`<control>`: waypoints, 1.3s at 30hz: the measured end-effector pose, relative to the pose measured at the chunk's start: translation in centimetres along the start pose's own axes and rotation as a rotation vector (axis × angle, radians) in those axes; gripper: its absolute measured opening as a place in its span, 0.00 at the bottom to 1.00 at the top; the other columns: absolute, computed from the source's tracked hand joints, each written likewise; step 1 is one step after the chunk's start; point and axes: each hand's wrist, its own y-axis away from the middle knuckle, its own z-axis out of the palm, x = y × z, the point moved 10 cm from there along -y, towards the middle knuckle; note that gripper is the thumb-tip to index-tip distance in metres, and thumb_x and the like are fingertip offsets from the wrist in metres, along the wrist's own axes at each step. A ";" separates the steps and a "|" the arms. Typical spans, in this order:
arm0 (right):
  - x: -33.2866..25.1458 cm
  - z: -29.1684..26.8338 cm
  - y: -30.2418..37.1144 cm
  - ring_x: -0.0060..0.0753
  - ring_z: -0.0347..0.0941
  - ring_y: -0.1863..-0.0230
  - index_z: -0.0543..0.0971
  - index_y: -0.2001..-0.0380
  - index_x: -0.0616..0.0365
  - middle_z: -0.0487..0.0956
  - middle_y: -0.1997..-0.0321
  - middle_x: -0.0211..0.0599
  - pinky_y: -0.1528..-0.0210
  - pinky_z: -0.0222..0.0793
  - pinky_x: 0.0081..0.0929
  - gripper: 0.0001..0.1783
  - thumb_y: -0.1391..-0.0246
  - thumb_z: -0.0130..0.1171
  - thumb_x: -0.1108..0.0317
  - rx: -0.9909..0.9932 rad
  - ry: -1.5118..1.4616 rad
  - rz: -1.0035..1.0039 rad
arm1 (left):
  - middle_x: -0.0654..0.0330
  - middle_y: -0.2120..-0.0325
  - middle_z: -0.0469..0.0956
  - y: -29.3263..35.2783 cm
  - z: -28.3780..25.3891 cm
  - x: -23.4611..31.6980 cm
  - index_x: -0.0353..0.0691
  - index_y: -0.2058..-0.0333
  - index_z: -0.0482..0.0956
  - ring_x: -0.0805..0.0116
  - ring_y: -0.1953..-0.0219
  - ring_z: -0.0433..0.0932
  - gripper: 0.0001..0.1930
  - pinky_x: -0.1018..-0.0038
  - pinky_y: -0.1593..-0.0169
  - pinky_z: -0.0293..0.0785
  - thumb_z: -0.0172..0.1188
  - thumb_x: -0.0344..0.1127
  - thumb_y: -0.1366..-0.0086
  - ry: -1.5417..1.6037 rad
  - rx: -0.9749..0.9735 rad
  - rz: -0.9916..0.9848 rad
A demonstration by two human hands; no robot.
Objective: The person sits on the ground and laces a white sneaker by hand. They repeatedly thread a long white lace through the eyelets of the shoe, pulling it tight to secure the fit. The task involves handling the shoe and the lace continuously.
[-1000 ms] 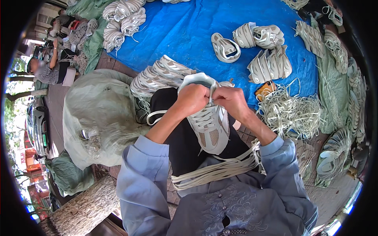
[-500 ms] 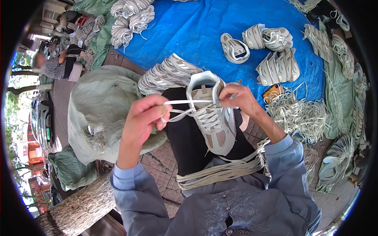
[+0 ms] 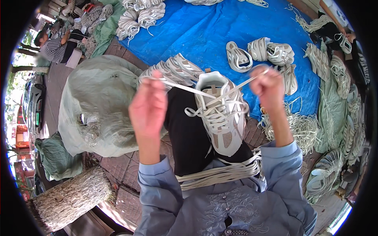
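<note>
A beige-and-white sneaker [image 3: 230, 139] rests on my black-trousered lap, its toe toward me and its laces threaded through the eyelets. My left hand [image 3: 149, 112] is closed on one end of its shoelace [image 3: 187, 88], off to the left of the shoe's opening. On the other side my right hand [image 3: 268, 89] pinches the opposite end, raised to the right. Both ends run taut and cross over the tongue. Loose loops stick out at each side of the lacing. The left fingers are smeared by motion.
Spare laces [image 3: 220, 173] lie across my lap; a tangled heap [image 3: 301, 129] sits at right. Nested sneakers [image 3: 173, 67] stand beyond my knees, others on the blue tarp [image 3: 197, 31]. A covered sack [image 3: 98, 90] and tree trunk [image 3: 71, 200] are left. Other people sit at the edges.
Both hands have moved up and apart, the right one off the shoe's collar. The lace ends now cross over the tongue, pulled out to both sides. Side loops now show.
</note>
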 end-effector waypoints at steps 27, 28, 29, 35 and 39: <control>-8.5 -18.5 -3.7 0.19 0.60 0.80 0.74 0.66 0.62 0.68 0.81 0.28 0.77 0.56 0.16 0.11 0.49 0.50 0.66 0.227 0.270 -0.137 | 0.56 0.69 0.73 3.6 -12.6 24.1 0.29 0.59 0.67 0.71 0.71 0.72 0.12 0.78 0.67 0.71 0.51 0.25 0.43 -0.545 0.632 0.703; -8.6 -15.8 -3.7 0.20 0.61 0.79 0.76 0.67 0.62 0.69 0.80 0.29 0.76 0.58 0.17 0.11 0.52 0.52 0.67 0.241 0.622 -0.193 | 0.56 0.69 0.73 2.2 -11.3 23.2 0.29 0.59 0.67 0.71 0.71 0.71 0.12 0.78 0.68 0.70 0.51 0.25 0.42 -0.527 0.508 0.644; -7.1 -11.4 -3.5 0.22 0.64 0.76 0.77 0.70 0.61 0.71 0.78 0.30 0.73 0.60 0.19 0.10 0.55 0.53 0.68 0.064 0.749 -0.170 | 0.56 0.68 0.72 1.6 -10.4 22.3 0.28 0.58 0.67 0.71 0.70 0.71 0.12 0.79 0.68 0.70 0.50 0.24 0.42 -0.496 0.471 0.610; 3.4 11.8 2.3 0.31 0.68 0.67 0.75 0.84 0.56 0.74 0.74 0.30 0.63 0.63 0.29 0.06 0.69 0.60 0.68 -0.716 1.296 -0.724 | 0.59 0.77 0.73 0.0 -7.1 6.2 0.32 0.65 0.73 0.75 0.77 0.72 0.07 0.81 0.73 0.68 0.52 0.27 0.44 -1.100 0.332 0.140; 5.4 12.7 4.6 0.30 0.69 0.66 0.74 0.85 0.56 0.74 0.73 0.28 0.62 0.63 0.30 0.07 0.73 0.61 0.69 -0.725 1.173 -0.585 | 0.56 0.76 0.75 0.5 -2.3 -0.3 0.35 0.70 0.73 0.67 0.74 0.75 0.04 0.75 0.70 0.70 0.54 0.25 0.46 -1.977 0.107 0.397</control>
